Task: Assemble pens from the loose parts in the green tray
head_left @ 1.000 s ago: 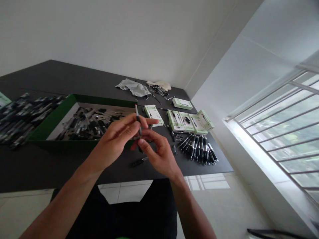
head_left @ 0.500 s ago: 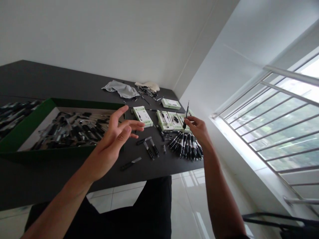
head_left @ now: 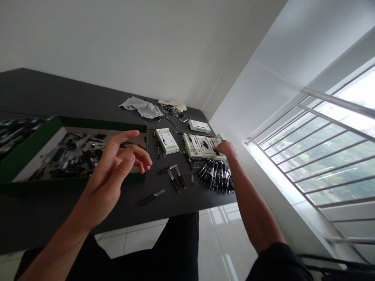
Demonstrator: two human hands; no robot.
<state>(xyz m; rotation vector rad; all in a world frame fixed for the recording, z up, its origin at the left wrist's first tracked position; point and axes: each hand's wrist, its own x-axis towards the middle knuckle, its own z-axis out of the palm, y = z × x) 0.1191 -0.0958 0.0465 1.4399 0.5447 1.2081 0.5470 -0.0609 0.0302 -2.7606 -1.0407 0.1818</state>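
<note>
Pale-green boxes [head_left: 207, 153], row axis nine to three o'clock; nearer right hand [head_left: 226, 149] at three-o'clock end, grip indiscernible; left hand [head_left: 113, 171] empty, toward nine.

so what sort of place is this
Probably a plain indoor workroom: a dark table bears a green tray of pen parts and a fanned-out bundle of pens, with a barred window to the right.

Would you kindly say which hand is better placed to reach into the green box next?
Probably the left hand: it hangs by the green box, apparently empty, while the right hand is at the rightmost small box.
</note>
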